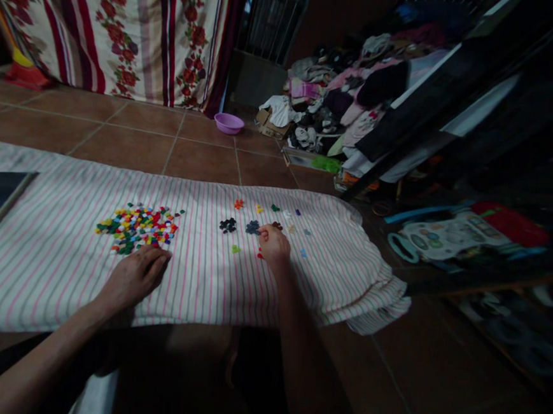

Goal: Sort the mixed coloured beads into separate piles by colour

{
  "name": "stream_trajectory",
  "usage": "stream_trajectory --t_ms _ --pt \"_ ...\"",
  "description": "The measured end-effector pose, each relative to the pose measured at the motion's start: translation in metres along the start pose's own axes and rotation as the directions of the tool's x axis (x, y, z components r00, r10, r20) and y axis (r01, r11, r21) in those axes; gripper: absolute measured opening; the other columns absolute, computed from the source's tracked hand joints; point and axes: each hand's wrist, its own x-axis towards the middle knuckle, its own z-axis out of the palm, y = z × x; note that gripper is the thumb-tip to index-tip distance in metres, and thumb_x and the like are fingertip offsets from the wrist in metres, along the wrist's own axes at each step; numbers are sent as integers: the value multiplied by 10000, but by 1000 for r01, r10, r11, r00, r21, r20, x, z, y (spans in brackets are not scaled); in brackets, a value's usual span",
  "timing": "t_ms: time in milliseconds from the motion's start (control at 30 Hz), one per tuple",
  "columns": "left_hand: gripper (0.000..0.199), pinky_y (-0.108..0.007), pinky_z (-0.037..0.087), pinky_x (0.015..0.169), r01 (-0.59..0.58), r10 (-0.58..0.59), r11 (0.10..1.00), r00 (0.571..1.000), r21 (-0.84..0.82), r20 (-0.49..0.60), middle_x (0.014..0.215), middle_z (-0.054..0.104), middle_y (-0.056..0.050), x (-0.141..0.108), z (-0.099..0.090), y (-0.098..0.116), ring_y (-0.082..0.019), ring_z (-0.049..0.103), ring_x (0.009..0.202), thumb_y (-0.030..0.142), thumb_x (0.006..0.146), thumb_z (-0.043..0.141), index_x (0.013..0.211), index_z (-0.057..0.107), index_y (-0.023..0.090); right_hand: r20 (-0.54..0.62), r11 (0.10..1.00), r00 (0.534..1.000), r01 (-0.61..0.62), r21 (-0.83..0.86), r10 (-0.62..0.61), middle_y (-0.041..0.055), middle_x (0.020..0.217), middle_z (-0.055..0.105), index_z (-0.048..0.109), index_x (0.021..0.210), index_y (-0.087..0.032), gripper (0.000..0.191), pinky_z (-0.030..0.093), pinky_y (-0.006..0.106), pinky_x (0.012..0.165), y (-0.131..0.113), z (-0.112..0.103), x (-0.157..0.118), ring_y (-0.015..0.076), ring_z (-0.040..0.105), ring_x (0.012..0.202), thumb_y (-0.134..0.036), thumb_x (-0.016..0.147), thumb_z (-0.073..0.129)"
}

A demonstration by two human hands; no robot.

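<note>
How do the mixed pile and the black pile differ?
The mixed pile shows many colours; the black pile looks uniformly dark. The mixed pile dwarfs the black pile. The mixed pile lies by the left hand, the black pile nearer the right hand. Both lie on striped cloth.

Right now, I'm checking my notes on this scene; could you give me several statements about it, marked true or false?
1. The bare left hand is by the near edge of the mixed pile of small multicoloured pieces. True.
2. The bare right hand is over that mixed pile. False: the right hand's fingertips are at the small dark grey cluster.
3. The small black cluster lies left of the dark grey one. True.
4. The shallow round purple basin stands on the striped cloth. False: it is on the brown tiled floor.
</note>
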Motion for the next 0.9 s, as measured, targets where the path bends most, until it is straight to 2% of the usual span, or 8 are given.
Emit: stream_trajectory --t_ms 367,567,767,900 --pt "419 -318 527 807 7 -8 1000 1000 21 26 918 696 -71 -1 -5 5 -183 666 843 432 920 346 936 684 184 -43 998 998 40 37 -39 34 863 723 659 926 -196 239 448 234 727 -1 2 0 158 646 793 -89 776 507" --pt "400 -322 521 800 -18 18 1000 999 4 32 907 687 -67 0 -5 4 -181 656 835 411 931 347 931 679 187 -79 999 995 51 -15 -52 31 817 707 662 853 -206 195 425 239 661 -1 -2 0 164 632 745 -123 768 507" --pt "385 -316 504 827 -9 8 1000 997 5 76 917 658 -80 -1 -6 6 -177 639 862 352 949 327 948 666 170 -108 986 981 165 13 -163 34 746 676 678 810 -197 200 431 261 648 -3 -8 1 178 618 710 -165 750 489" --pt "356 -289 499 827 -24 20 999 995 41 96 944 638 -76 -1 -5 10 -160 624 871 306 957 322 953 655 178 -140 935 939 330 130 -312 51 756 687 682 825 -183 197 461 281 681 -22 -3 0 182 620 698 -232 786 495"
